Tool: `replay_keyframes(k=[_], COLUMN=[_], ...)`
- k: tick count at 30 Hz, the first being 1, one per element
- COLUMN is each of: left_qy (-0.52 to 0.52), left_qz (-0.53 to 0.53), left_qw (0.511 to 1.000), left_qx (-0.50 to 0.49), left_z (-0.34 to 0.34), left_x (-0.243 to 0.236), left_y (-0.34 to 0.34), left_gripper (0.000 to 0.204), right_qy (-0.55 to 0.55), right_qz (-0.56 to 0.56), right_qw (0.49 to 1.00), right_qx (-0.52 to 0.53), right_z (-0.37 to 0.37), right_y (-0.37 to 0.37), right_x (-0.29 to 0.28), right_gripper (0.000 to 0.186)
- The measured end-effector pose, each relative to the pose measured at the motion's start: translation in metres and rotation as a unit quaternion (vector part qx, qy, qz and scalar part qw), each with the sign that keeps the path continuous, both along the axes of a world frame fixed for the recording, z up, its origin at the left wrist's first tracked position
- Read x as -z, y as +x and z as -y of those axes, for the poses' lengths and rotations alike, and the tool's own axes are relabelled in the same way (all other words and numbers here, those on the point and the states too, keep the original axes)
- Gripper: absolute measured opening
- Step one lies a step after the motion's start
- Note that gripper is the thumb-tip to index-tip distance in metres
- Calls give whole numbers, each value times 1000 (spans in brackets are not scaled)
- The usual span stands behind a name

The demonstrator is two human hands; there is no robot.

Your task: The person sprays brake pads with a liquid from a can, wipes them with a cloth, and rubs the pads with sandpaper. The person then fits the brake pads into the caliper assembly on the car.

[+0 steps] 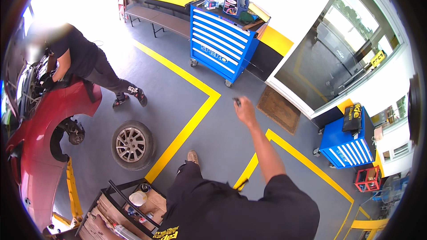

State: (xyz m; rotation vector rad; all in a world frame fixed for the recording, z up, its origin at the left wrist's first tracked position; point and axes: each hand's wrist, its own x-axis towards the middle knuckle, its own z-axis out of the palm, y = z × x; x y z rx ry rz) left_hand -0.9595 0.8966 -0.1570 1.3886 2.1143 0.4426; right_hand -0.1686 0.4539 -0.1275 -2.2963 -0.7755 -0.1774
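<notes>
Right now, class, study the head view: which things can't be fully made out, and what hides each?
All in the head view:
Small dark object in the right hand: too small, partly covered by the grip.
Left hand: too small to tell whether it grips anything.
Black-framed cart: cut off by the lower edge.
Red car: cut off by the left rim.
Alloy wheel: its far side is hidden by the wheel itself.

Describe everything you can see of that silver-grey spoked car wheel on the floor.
The silver-grey, multi-spoked, metallic-looking car wheel lies on its side, spoked face up, with a dark, rubber-looking tyre fitted around it. It rests on the smooth grey floor, between the red car and a yellow painted line. Nothing but the floor visibly touches it; its underside is hidden.
</notes>
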Motion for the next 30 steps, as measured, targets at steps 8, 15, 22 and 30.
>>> replay_keyframes(k=[8,15,22,30], left_qy=[-13,33,156,322], left_qz=[40,113,429,435], left_qw=[989,935,753,623], left_qx=[-141,-334,-473,-564], left_z=[-10,72,153,261], left_x=[-36,-88,-165,-146], left_y=[63,91,130,138], left_gripper=[34,36,35,44], right_qy=[-52,-171,-336,-279], right_qz=[104,127,95,280], right_qw=[993,968,930,907], right_qx=[13,134,117,144], right_z=[-146,-222,-230,-290], right_y=[318,590,695,615], right_x=[-77,-69,-29,-79], right_gripper=[21,31,28,21])
